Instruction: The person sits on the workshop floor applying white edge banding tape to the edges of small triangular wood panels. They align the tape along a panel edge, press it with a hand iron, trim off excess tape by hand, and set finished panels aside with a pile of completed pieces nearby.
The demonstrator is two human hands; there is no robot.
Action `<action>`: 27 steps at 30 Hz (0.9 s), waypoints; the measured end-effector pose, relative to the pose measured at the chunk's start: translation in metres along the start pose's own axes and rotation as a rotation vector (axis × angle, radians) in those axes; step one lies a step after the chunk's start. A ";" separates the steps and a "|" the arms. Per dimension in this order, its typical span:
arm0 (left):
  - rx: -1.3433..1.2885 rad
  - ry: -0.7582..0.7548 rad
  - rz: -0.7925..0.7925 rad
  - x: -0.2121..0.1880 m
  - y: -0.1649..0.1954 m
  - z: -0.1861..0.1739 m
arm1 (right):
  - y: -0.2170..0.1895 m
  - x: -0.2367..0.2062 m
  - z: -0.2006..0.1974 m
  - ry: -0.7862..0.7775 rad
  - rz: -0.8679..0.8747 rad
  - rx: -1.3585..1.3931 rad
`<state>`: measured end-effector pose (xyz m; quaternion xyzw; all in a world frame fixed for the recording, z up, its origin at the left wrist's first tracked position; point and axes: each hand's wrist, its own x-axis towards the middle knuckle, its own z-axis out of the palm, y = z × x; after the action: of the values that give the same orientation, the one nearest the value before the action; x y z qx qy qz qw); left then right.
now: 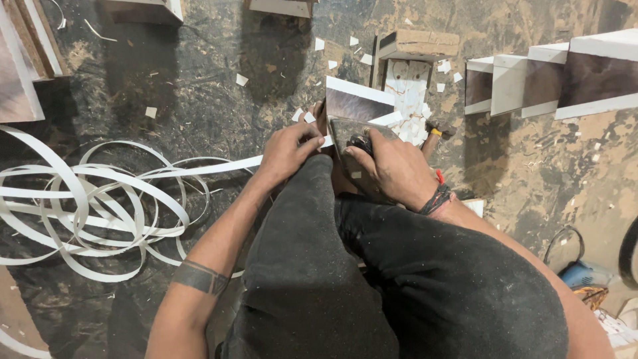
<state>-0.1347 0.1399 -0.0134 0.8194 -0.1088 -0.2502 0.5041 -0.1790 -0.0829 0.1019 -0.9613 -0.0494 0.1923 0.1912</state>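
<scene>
Dusty dark flooring [199,86], scattered with sawdust and small white offcuts, fills the background. At the far left a loose tangle of white edge-banding strip [86,206] is spread over the floor, and one run of it is led rightward to the left hand [286,151], whose fingers are pressed together on the strip's end, just beside a small dark-faced panel with white edges [355,100]. A dark band is seen round the left forearm. Black trousers (dusted grey) cover the raised knees [312,252] in the middle of the view. Immediately right of the left hand, the right hand [392,166] is closed around a small dark tool [361,143], held against the panel; what kind of tool it is cannot be told. A black and red wristband is worn on that wrist. Further right, a row of white-edged panels [551,76] is set on the floor, well apart from the hands.
</scene>
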 end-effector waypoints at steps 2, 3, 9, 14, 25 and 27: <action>-0.012 0.004 0.002 -0.001 -0.002 0.000 | -0.003 0.000 0.002 -0.005 0.005 0.025; -0.017 0.008 0.003 -0.002 -0.003 0.000 | -0.005 0.001 0.002 -0.008 0.006 0.037; -0.046 0.137 0.222 -0.007 -0.010 0.004 | -0.016 0.000 0.001 -0.016 0.025 0.137; -0.089 0.174 0.240 -0.014 -0.011 0.007 | -0.023 -0.002 0.001 -0.035 0.067 0.144; -0.110 0.120 0.121 -0.011 0.002 0.010 | -0.022 -0.005 -0.001 -0.021 0.116 0.212; -0.135 0.115 0.106 -0.012 0.004 0.009 | -0.022 -0.006 -0.001 -0.024 0.123 0.214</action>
<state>-0.1488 0.1365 -0.0100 0.7896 -0.1058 -0.1824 0.5762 -0.1846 -0.0642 0.1138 -0.9342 0.0284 0.2193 0.2800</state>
